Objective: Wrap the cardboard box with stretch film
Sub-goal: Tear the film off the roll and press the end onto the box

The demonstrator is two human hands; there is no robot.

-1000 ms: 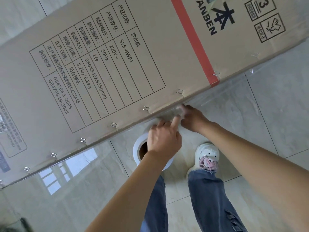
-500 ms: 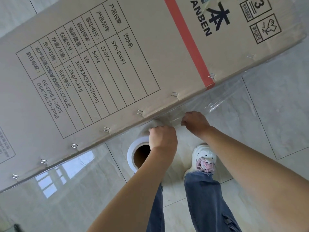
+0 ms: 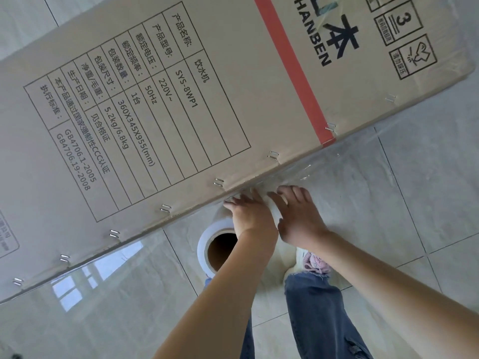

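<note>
On the tiled floor (image 3: 427, 203) the cardboard box (image 3: 181, 99) fills the left and top. Below its stapled edge stands the film roll (image 3: 207, 251). Left hand (image 3: 252, 212) and right hand (image 3: 298, 216), fingers straight, press stretch film (image 3: 344, 161) against the box.

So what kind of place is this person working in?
Probably an indoor room, home or storeroom, not a workbench. The cardboard box stands on a glossy tiled floor that mirrors a window, and the stretch film roll stands on the tiles by the person's feet.
</note>
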